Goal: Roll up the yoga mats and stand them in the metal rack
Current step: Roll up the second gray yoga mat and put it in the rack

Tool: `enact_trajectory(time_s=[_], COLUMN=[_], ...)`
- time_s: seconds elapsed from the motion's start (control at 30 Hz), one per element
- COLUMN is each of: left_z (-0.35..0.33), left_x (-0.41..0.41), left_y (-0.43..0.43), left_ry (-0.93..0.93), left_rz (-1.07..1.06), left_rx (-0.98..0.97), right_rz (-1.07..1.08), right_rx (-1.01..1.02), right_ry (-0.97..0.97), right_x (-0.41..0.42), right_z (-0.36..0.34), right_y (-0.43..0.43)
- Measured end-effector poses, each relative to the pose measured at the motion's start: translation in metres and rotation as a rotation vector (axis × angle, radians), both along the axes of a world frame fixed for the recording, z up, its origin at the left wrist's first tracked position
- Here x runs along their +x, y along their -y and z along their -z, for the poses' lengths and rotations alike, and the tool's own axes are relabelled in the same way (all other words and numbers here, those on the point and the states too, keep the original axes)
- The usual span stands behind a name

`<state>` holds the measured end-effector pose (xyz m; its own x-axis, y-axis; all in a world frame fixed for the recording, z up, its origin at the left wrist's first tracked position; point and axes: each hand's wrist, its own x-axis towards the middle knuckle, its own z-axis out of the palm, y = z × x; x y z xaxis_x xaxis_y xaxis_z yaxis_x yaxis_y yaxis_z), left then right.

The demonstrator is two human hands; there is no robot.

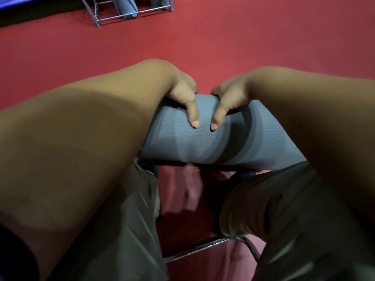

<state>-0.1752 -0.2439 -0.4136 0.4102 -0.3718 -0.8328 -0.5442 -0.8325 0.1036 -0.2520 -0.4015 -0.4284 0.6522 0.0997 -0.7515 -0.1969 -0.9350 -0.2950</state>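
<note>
A rolled grey-blue yoga mat [213, 142] lies crosswise in front of me, above my knees. My left hand [182, 94] grips its far side with the thumb laid over the top. My right hand [229, 98] grips it the same way, right beside the left. My forearms hide both ends of the roll. The metal rack [129, 14] stands on the red floor at the top left, with a grey rolled mat [127, 7] standing in it.
Red floor [243, 37] stretches between me and the rack. A dark band with a blue edge [30, 9] runs along the top left. My legs in olive trousers [125, 220] and a chrome chair frame [203, 248] are below the mat.
</note>
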Motion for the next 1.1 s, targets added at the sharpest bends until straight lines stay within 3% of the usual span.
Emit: enact_trajectory(time_s=[0.13, 0.47, 0.8, 1.1], left_z=[0.001, -0.01, -0.016, -0.021], left_x=[-0.001, -0.006, 0.006, 0.007], left_y=[-0.001, 0.011, -0.001, -0.012], left_ry=[-0.039, 0.142, 0.095, -0.017], left_rz=[-0.008, 0.151, 0.016, -0.141], left_rx=[-0.004, -0.039, -0.058, -0.115], right_rz=[0.053, 0.177, 0.168, -0.039], right_rx=[0.043, 0.15, 0.162, -0.026], right_ry=[-0.002, -0.062, -0.009, 0.089], right_x=[-0.001, -0.001, 0.001, 0.002], right_z=[0.003, 0.001, -0.008, -0.024], right_y=[0.004, 0.009, 0.003, -0.011])
